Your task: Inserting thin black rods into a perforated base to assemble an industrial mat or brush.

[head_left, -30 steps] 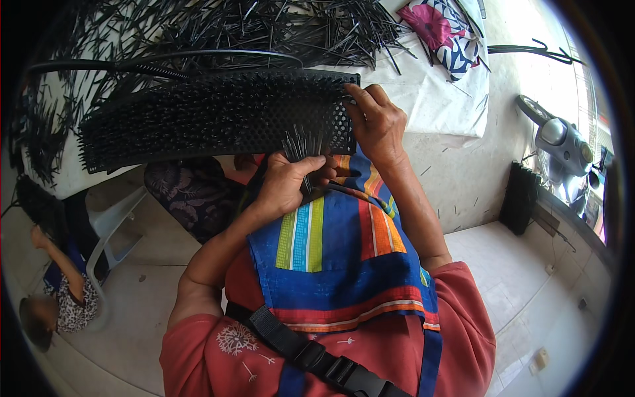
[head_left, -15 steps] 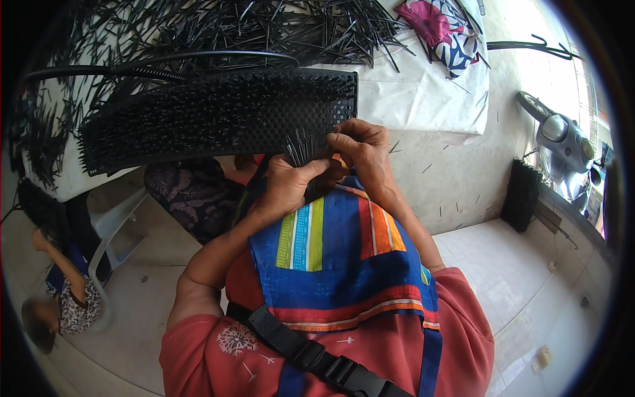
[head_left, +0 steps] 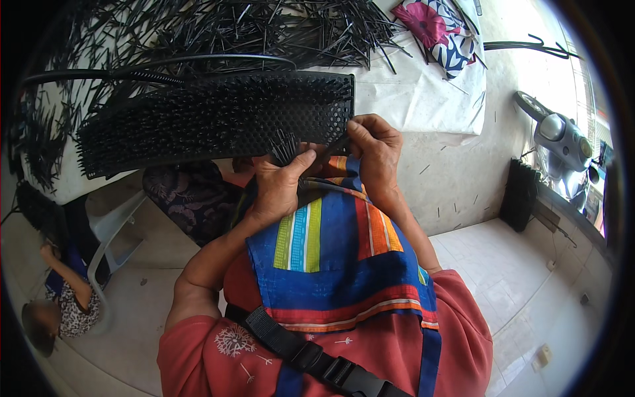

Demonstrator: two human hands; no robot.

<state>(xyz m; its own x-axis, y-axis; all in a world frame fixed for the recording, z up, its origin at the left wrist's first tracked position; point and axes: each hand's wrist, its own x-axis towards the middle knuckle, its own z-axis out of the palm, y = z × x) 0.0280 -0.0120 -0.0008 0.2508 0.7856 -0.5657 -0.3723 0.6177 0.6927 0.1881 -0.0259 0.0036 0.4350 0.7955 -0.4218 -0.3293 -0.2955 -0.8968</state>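
Observation:
A long black panel [head_left: 339, 119] full of small holes lies along the near edge of the table. Black bristle-like ends stand thickly over its left and middle, while bare holes show toward its right end. My left hand [head_left: 279, 184] is closed around a bundle of thin black strips [head_left: 284, 147], their tips pointing up in front of the panel's near edge. At the panel's right end, my right hand [head_left: 378, 144] pinches what looks like one dark thin strip [head_left: 336, 144] between thumb and forefinger. Its lower end runs toward my left hand, partly hidden.
Many loose black strips [head_left: 264, 33] cover the white-covered table [head_left: 423, 99]. A patterned cloth [head_left: 440, 33] lies at the far right. Another person [head_left: 73, 291] sits at the left beside a pale chair [head_left: 109, 225]. A motorbike [head_left: 562, 135] stands at the right.
My right hand has moved a little to the right, away from my left hand, and the dark strip now shows between them. My left hand has shifted slightly left with the bundle.

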